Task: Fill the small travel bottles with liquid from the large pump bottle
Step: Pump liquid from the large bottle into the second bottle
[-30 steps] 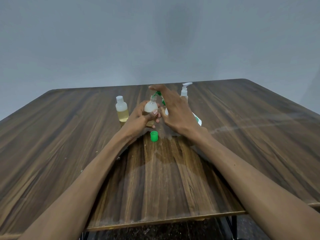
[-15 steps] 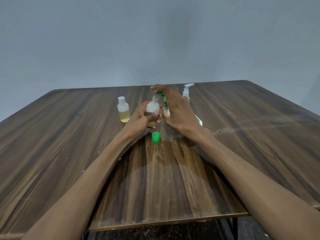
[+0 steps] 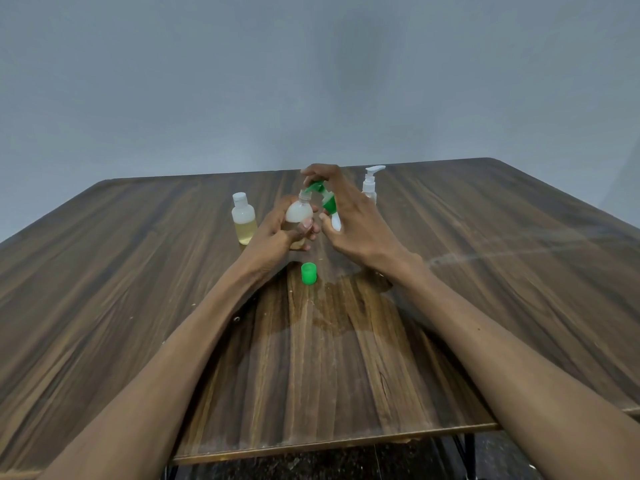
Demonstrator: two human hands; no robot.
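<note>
My left hand [image 3: 277, 233] grips a small uncapped travel bottle [image 3: 298, 211] with a cloudy upper part and yellowish liquid low down. My right hand [image 3: 353, 216] is wrapped over the large pump bottle [image 3: 334, 220], whose green pump head [image 3: 320, 192] is tilted with its spout right at the small bottle's mouth. Most of the large bottle is hidden behind my right hand. A loose green cap [image 3: 308, 273] stands on the table just in front of both hands. Another small bottle [image 3: 244, 220] with a white cap and yellow liquid stands to the left.
A small white-pump bottle [image 3: 371, 183] stands behind my right hand. Everything sits on a dark wooden table [image 3: 138, 289], and a wet patch [image 3: 339, 306] spreads on the wood in front of the green cap. A grey wall lies beyond the far edge.
Both hands stay together at the bottles. The grip and the pump spout at the small bottle's mouth look almost unchanged; the view has shifted slightly.
</note>
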